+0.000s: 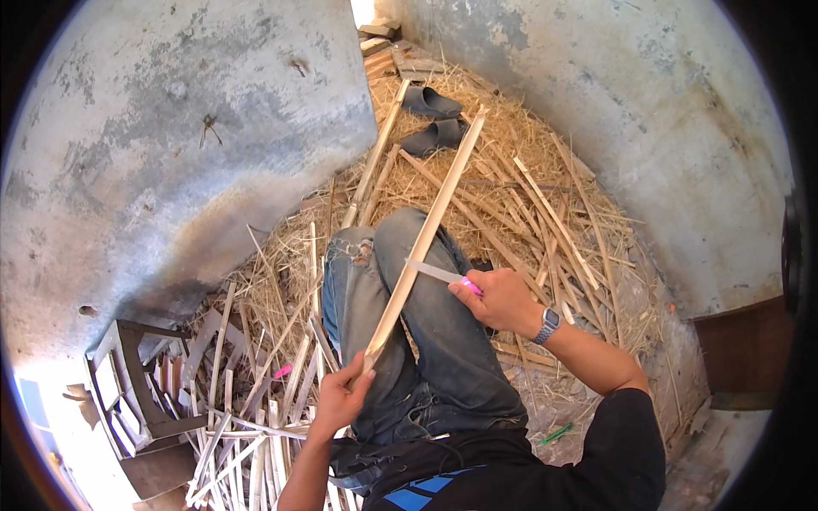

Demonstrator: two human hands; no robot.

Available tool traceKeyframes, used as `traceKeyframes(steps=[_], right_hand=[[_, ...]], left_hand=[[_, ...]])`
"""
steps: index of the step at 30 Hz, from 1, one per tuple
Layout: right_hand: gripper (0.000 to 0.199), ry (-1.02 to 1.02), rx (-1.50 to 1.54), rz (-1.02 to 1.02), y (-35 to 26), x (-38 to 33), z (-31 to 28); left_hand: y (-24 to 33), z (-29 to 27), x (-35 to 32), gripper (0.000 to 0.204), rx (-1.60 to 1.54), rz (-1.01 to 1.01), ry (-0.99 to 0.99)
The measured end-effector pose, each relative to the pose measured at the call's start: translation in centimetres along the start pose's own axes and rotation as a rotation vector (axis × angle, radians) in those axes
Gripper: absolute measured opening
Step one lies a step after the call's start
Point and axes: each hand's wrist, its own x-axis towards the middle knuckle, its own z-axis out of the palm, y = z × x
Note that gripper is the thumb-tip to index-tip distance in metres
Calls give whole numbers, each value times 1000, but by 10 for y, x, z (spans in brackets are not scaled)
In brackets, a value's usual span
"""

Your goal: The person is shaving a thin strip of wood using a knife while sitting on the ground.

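A long pale split-bamboo strip (442, 198) slants across my jeans-covered knees (362, 294), its far end reaching toward the sandals. My left hand (342, 397) grips the strip's near end between thumb and fingers. In my right hand (504, 302) is a knife (436, 272) with a pink handle, the fist closed round it. The pale blade points left and crosses the strip near its middle, at the knees; whether it cuts into the strip cannot be made out.
Dark sandals (432, 137) lie on shavings beyond my knees. Loose strips (558, 230) cover the floor right, with more strips (260, 451) heaped at left beside a dark wooden frame (136, 387). Worn plaster walls (630, 111) stand on both sides. A green object (556, 433) lies at lower right.
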Motion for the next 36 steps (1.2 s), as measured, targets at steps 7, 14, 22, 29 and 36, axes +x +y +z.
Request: traceKeyframes(steps=[7,14,22,29,36], right_hand=[[54,-52,21,-37,-23,23,3],[63,-40,-90,8,-24,31,19],[66,-45,-155,-52,-4,39,28],[69,291,-153,152,141,100,-26],[71,199,153,113,60,65,-16]], left_hand=[[32,39,63,48,-44,44,-46],[49,52,107,45,-149,138,-60],[49,46,83,42,-207,44,-98],[37,13,3,32,-467,-329,-235],[44,12,36,40,-756,-480,-361]])
